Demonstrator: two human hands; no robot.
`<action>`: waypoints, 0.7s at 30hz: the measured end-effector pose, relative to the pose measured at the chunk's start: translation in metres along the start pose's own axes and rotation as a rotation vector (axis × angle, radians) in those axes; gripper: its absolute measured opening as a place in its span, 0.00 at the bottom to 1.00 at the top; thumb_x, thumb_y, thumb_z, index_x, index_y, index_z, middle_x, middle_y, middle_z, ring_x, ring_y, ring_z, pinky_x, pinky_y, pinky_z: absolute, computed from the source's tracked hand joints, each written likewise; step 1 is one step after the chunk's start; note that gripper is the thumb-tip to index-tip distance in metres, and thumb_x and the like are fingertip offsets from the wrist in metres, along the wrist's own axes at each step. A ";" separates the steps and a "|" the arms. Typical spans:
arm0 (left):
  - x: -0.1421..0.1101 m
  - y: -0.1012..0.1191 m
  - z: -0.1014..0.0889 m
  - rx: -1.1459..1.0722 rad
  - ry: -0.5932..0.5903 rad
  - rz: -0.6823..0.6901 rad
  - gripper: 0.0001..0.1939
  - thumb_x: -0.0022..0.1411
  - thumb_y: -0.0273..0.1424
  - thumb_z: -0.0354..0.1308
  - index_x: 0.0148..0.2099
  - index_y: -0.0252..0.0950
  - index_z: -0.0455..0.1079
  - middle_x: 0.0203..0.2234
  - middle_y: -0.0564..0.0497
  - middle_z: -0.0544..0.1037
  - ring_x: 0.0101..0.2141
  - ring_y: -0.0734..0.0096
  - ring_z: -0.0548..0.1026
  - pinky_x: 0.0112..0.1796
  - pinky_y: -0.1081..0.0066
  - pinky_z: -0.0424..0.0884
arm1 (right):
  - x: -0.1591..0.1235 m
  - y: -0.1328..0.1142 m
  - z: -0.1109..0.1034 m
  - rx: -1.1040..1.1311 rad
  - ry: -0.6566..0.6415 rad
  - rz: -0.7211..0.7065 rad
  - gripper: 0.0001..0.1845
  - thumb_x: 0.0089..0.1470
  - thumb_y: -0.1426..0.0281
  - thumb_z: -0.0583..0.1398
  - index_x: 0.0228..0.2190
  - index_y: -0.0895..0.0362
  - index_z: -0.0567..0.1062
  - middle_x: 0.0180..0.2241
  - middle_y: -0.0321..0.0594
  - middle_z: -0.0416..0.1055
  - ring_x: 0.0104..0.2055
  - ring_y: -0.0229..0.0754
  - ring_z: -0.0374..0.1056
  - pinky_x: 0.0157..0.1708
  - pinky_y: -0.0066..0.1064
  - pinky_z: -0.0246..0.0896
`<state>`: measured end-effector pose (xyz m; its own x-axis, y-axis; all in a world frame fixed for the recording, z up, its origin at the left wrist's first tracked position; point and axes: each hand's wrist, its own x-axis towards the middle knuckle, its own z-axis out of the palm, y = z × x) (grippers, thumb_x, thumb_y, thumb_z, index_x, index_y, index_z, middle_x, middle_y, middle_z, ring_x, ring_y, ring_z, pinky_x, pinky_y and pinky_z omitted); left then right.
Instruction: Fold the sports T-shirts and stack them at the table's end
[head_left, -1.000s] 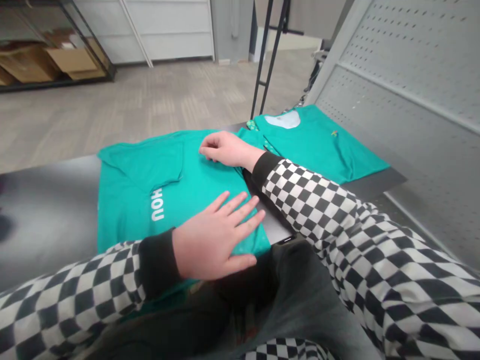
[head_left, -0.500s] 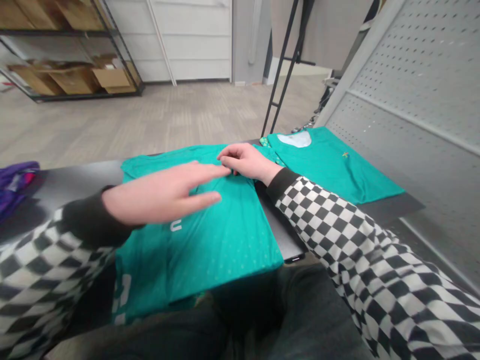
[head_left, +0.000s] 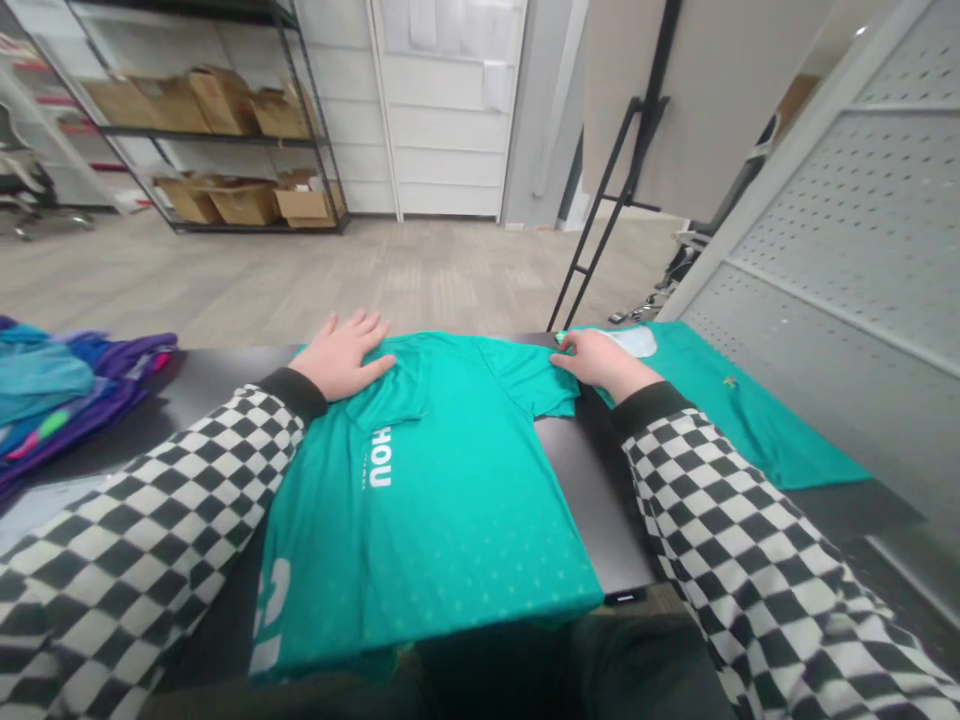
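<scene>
A green T-shirt [head_left: 457, 500] with white lettering lies in front of me, its left side folded inward and its lower edge hanging over the table's front edge. My left hand [head_left: 345, 355] rests with spread fingers on the shirt's upper left, beside the folded-in sleeve. At the upper right, the other sleeve [head_left: 529, 375] points outward. My right hand [head_left: 596, 362] has its thumb and fingers closed at that sleeve's outer end. To its right lies a second green T-shirt [head_left: 750, 410], folded, with a pale patch inside the collar and a small emblem.
A heap of purple and blue clothing [head_left: 82, 400] is at the table's left end. The dark table [head_left: 592, 500] shows between the two shirts. A grey perforated panel [head_left: 847, 240] borders the right side. Beyond the table are a stand [head_left: 607, 220] and a shelf of cardboard boxes [head_left: 240, 200].
My hands have moved apart, left hand to the shirt's upper left, right hand to the sleeve end. The right sleeve now lies spread outward, and a sleeve shows folded in on the left. The view has tilted up.
</scene>
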<state>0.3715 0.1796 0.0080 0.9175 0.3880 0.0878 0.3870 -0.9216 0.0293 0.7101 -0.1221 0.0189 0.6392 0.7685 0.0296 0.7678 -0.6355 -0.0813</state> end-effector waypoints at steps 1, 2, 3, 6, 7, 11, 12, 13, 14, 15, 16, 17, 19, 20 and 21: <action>-0.001 0.006 -0.002 -0.009 0.036 0.029 0.45 0.82 0.54 0.37 0.87 0.31 0.53 0.85 0.36 0.51 0.84 0.42 0.48 0.79 0.34 0.39 | -0.001 -0.002 0.000 0.007 -0.001 0.011 0.15 0.70 0.62 0.67 0.50 0.58 0.87 0.47 0.50 0.86 0.46 0.49 0.79 0.44 0.33 0.66; -0.002 0.012 -0.002 -0.024 0.033 0.055 0.44 0.82 0.53 0.37 0.87 0.32 0.53 0.85 0.37 0.51 0.84 0.44 0.48 0.80 0.35 0.39 | -0.002 -0.003 -0.001 0.016 -0.009 0.020 0.13 0.70 0.62 0.67 0.48 0.58 0.87 0.45 0.48 0.86 0.44 0.48 0.78 0.42 0.33 0.65; -0.002 0.018 -0.001 -0.040 -0.001 0.073 0.44 0.82 0.53 0.38 0.87 0.34 0.53 0.85 0.37 0.51 0.84 0.44 0.49 0.80 0.36 0.41 | -0.002 -0.004 -0.003 0.024 -0.018 0.029 0.11 0.70 0.64 0.67 0.45 0.58 0.87 0.44 0.47 0.86 0.43 0.47 0.78 0.41 0.33 0.65; -0.003 0.030 0.006 -0.071 -0.159 0.064 0.46 0.81 0.57 0.40 0.88 0.36 0.52 0.85 0.36 0.49 0.84 0.41 0.49 0.79 0.35 0.44 | -0.005 -0.006 -0.009 0.037 0.004 0.065 0.08 0.70 0.68 0.66 0.40 0.57 0.86 0.42 0.47 0.86 0.41 0.48 0.78 0.40 0.33 0.64; -0.003 0.032 0.007 -0.077 -0.188 0.053 0.47 0.80 0.58 0.41 0.88 0.36 0.51 0.85 0.36 0.48 0.84 0.40 0.48 0.79 0.34 0.44 | -0.006 -0.006 -0.011 0.043 0.030 0.082 0.08 0.70 0.69 0.65 0.40 0.57 0.86 0.42 0.48 0.86 0.43 0.49 0.78 0.41 0.33 0.65; 0.000 0.039 -0.002 -0.078 -0.191 0.049 0.48 0.78 0.58 0.46 0.87 0.35 0.55 0.84 0.34 0.51 0.83 0.37 0.50 0.79 0.31 0.42 | -0.008 -0.009 -0.014 0.094 0.083 0.121 0.08 0.69 0.71 0.64 0.44 0.58 0.85 0.45 0.51 0.86 0.47 0.51 0.79 0.42 0.33 0.66; 0.004 0.042 -0.006 -0.074 -0.168 0.055 0.47 0.78 0.57 0.47 0.86 0.35 0.58 0.84 0.34 0.53 0.83 0.37 0.52 0.78 0.29 0.41 | -0.008 -0.010 -0.014 0.108 0.083 0.119 0.09 0.69 0.71 0.64 0.45 0.58 0.85 0.45 0.51 0.86 0.48 0.51 0.80 0.43 0.33 0.66; 0.009 0.048 -0.011 -0.076 -0.140 0.065 0.45 0.78 0.56 0.47 0.85 0.35 0.61 0.83 0.35 0.55 0.82 0.37 0.54 0.78 0.29 0.40 | -0.008 -0.010 -0.013 0.121 0.082 0.117 0.10 0.68 0.71 0.64 0.47 0.58 0.85 0.46 0.51 0.86 0.48 0.51 0.80 0.43 0.33 0.66; 0.015 0.055 -0.014 -0.088 -0.117 0.082 0.43 0.79 0.55 0.46 0.84 0.36 0.63 0.83 0.36 0.57 0.82 0.39 0.55 0.79 0.29 0.40 | -0.008 -0.011 -0.012 0.132 0.084 0.117 0.12 0.69 0.71 0.64 0.49 0.59 0.85 0.47 0.52 0.86 0.48 0.51 0.80 0.44 0.33 0.67; 0.022 0.063 -0.015 -0.108 -0.106 0.104 0.42 0.80 0.54 0.43 0.83 0.37 0.64 0.83 0.37 0.58 0.82 0.42 0.56 0.79 0.31 0.41 | -0.007 -0.011 -0.010 0.139 0.087 0.121 0.13 0.70 0.70 0.64 0.51 0.59 0.85 0.48 0.52 0.86 0.48 0.51 0.80 0.45 0.33 0.67; 0.030 0.071 -0.014 -0.130 -0.116 0.127 0.41 0.81 0.54 0.41 0.83 0.37 0.64 0.83 0.38 0.58 0.82 0.44 0.57 0.80 0.33 0.43 | -0.006 -0.011 -0.009 0.139 0.086 0.130 0.14 0.71 0.68 0.64 0.53 0.59 0.85 0.49 0.53 0.86 0.49 0.52 0.81 0.46 0.33 0.68; 0.038 0.079 -0.011 -0.145 -0.145 0.147 0.42 0.82 0.54 0.40 0.84 0.36 0.63 0.83 0.38 0.57 0.82 0.46 0.56 0.80 0.35 0.45 | -0.005 -0.011 -0.007 0.131 0.081 0.137 0.15 0.72 0.67 0.63 0.54 0.60 0.85 0.50 0.54 0.86 0.50 0.52 0.81 0.47 0.34 0.68; 0.051 0.092 0.001 -0.146 -0.195 0.164 0.44 0.81 0.55 0.40 0.86 0.34 0.57 0.84 0.36 0.53 0.83 0.45 0.53 0.80 0.37 0.47 | -0.004 -0.008 -0.004 0.097 0.056 0.131 0.16 0.74 0.64 0.63 0.53 0.60 0.86 0.51 0.55 0.86 0.53 0.53 0.81 0.49 0.34 0.68; 0.055 0.095 0.007 -0.142 -0.202 0.165 0.46 0.81 0.56 0.40 0.87 0.33 0.54 0.85 0.36 0.50 0.83 0.43 0.51 0.80 0.36 0.47 | -0.003 -0.007 -0.004 0.077 0.039 0.118 0.16 0.74 0.63 0.63 0.52 0.59 0.86 0.52 0.55 0.86 0.53 0.54 0.81 0.50 0.34 0.68; 0.058 0.097 0.013 -0.139 -0.198 0.164 0.48 0.80 0.57 0.41 0.88 0.32 0.51 0.85 0.36 0.48 0.84 0.41 0.49 0.80 0.36 0.46 | -0.003 -0.005 -0.003 0.055 0.020 0.106 0.16 0.74 0.62 0.63 0.51 0.59 0.87 0.52 0.55 0.87 0.53 0.54 0.81 0.50 0.34 0.67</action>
<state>0.4632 0.1125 0.0027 0.9723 0.2146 -0.0932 0.2278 -0.9590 0.1685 0.7042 -0.1211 0.0226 0.7178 0.6953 0.0377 0.6927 -0.7075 -0.1400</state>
